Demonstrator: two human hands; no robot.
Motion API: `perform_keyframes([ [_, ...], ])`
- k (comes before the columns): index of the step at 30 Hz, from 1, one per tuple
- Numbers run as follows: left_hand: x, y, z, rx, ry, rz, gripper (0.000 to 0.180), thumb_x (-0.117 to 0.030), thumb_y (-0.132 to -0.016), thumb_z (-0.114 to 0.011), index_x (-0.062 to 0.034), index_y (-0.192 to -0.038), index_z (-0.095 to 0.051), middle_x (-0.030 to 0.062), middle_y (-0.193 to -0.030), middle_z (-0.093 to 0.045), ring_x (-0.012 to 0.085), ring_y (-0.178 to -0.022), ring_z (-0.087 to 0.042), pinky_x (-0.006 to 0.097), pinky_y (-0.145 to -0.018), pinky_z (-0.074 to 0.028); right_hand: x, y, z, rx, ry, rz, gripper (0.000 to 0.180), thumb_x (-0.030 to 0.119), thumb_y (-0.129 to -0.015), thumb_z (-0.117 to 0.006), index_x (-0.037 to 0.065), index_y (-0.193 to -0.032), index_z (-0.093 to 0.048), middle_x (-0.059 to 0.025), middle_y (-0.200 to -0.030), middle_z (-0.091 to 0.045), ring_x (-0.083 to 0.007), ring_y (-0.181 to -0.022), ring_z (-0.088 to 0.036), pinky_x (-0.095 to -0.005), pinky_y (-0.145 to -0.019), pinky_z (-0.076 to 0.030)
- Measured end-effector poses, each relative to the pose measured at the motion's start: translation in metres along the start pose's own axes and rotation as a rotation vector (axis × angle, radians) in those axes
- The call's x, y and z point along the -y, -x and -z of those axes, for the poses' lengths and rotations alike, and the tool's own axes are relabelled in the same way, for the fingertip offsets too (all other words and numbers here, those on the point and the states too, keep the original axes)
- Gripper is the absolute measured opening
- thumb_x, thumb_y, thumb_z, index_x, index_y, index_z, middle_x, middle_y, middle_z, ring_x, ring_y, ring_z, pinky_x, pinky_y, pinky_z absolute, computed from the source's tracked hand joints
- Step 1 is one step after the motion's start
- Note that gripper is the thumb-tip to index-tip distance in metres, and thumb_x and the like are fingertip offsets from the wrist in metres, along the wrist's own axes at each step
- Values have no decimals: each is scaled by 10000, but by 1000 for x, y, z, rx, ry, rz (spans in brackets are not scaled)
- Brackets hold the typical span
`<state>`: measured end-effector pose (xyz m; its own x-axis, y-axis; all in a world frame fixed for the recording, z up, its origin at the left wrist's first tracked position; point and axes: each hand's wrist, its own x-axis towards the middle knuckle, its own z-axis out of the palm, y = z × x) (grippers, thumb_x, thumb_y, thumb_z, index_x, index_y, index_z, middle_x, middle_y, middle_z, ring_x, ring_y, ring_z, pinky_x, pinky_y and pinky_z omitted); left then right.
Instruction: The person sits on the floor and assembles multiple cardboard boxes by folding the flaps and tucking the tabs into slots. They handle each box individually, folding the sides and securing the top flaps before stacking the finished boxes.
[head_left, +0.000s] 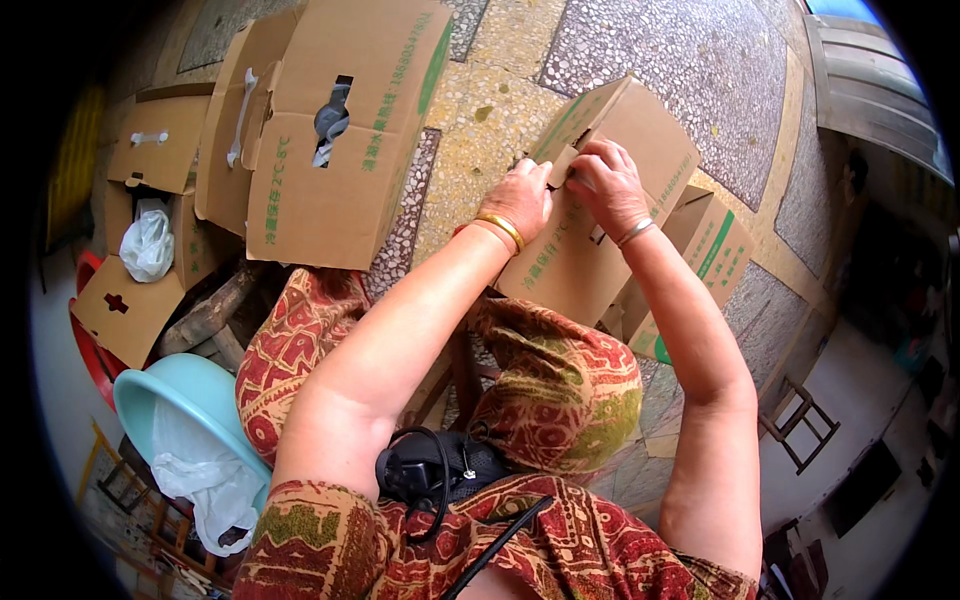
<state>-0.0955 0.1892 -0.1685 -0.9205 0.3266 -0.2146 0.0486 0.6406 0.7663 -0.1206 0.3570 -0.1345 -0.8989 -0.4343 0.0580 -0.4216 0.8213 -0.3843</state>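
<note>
A brown cardboard box (655,130) with green print stands in front of my knees, slightly right of the middle. My left hand (522,198) is closed at the box's upper edge, its fingertips over the far side. A small cardboard flap (562,166) stands up between my two hands. My right hand (608,186) has its fingers bent and pinched on the box's top edge, just right of that flap. The tips of its fingers are partly hidden. Below the right wrist, a bit of white shows in a slot of the box.
Another cardboard box (725,250) stands open behind the right forearm. At the left are a large box (390,60) with a cut-out, a box with a white handle (242,118), and an open box (135,310) holding a plastic bag (148,245). A turquoise basin (170,375) sits lower left.
</note>
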Motion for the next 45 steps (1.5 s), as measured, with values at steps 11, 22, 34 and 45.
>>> perform_keyframes([
  [11,-36,13,111,235,-40,-61,384,-186,-821,-555,-62,-1180,-499,155,-1126,-520,270,-1025,-519,316,-916,-405,-39,40,43,-102,-125,-185,129,77,-727,-601,115,-850,-599,-70,-997,-560,-273,-962,-516,-376,-809,-444],
  [22,-80,108,168,354,736,277,326,-165,-868,-538,-2,-1150,-513,46,-1009,-579,99,-893,-543,246,-802,-446,-18,45,43,474,405,122,168,103,-719,-521,129,-866,-599,-1,-991,-575,-192,-1014,-459,-328,-845,-355],
  [34,-71,81,187,177,606,98,335,-185,-856,-556,0,-1134,-524,66,-978,-592,105,-885,-545,249,-801,-443,-17,-10,77,821,374,60,133,138,-630,-587,143,-760,-614,-18,-808,-626,-205,-966,-524,-334,-766,-412],
  [45,-70,87,190,135,401,-23,304,-158,-827,-557,-27,-1101,-536,91,-905,-596,161,-805,-575,280,-735,-470,-63,-94,121,483,288,-181,149,188,-636,-652,123,-766,-620,-69,-773,-625,-264,-854,-557,-346,-771,-461],
])
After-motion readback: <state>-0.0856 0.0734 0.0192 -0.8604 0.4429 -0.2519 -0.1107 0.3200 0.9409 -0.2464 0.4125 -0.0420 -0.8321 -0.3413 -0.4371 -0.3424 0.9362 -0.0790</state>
